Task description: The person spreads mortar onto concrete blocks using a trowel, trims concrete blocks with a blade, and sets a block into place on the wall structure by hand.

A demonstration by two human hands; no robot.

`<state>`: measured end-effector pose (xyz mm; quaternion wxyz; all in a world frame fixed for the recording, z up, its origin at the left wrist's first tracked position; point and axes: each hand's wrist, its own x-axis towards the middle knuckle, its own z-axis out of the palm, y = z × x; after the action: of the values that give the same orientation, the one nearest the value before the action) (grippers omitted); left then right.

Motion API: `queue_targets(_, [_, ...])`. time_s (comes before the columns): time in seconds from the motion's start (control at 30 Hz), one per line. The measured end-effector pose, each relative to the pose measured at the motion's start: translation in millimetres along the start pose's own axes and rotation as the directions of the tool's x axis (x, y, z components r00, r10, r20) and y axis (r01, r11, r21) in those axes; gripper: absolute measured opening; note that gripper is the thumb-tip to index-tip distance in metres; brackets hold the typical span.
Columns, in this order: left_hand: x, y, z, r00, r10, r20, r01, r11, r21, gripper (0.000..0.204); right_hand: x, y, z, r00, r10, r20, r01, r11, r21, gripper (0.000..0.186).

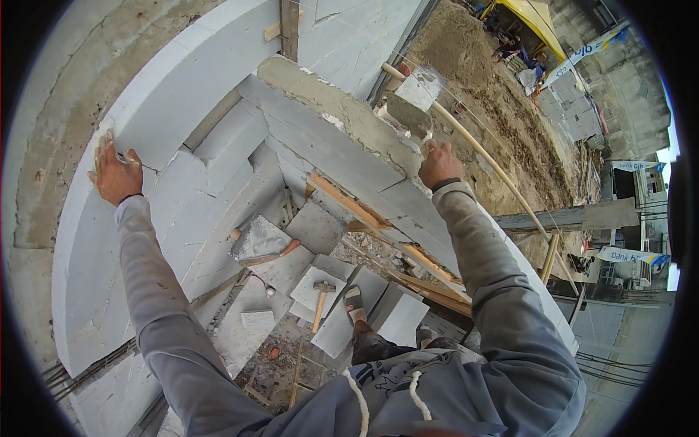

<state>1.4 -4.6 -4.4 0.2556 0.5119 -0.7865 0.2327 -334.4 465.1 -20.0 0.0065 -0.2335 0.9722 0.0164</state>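
My left hand (119, 172) rests on the top edge of a white block wall (76, 255), its fingers stretched out and holding nothing. In my closed right hand (440, 164) is a trowel, gripped by its handle. The trowel's metal blade (408, 113) hangs at the outer side of a second block wall (429, 211), near its top. Wet grey mortar (320, 95) lies spread in a rough layer along that top, left of my right hand. Both walls meet close to an upright timber (289, 29).
Below, a hammer (320, 297) lies on loose white blocks (400, 320) around my feet. A mortar-smeared container (263, 239) stands between the walls. Timber planks (349, 200) run along the inner wall face. Outside, a long pole (484, 156) slants past the wall, above bare soil (466, 51).
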Motion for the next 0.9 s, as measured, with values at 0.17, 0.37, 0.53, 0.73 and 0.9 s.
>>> queue_targets(0.17, [-2.3,2.3,-2.5,1.000,-0.026,0.006,0.026,1.000,0.008,0.058,26.0,-67.6,11.9,0.993,-0.120,0.003,0.120,0.993,0.000,0.030])
queue_targets(0.37, [-1.9,9.6,-10.3,0.998,-0.058,0.015,0.058,0.998,0.012,0.058,65.9,-132.8,10.1,0.975,-0.214,-0.055,0.213,0.977,-0.019,0.027])
queue_targets(0.53, [-3.5,4.2,-9.0,0.998,-0.056,0.018,0.055,0.998,0.024,0.058,73.0,-143.3,3.7,0.962,-0.256,-0.091,0.263,0.962,0.077,0.035])
queue_targets(0.73, [-2.6,0.0,-4.4,0.999,-0.036,-0.026,0.036,0.999,0.006,0.060,60.5,-137.2,9.0,0.967,-0.248,-0.060,0.251,0.879,0.405,0.046])
queue_targets(0.9, [0.4,5.6,-5.9,0.999,-0.038,0.000,0.038,0.999,0.003,0.060,64.5,-143.0,31.8,0.965,-0.253,-0.065,0.261,0.918,0.299,0.041])
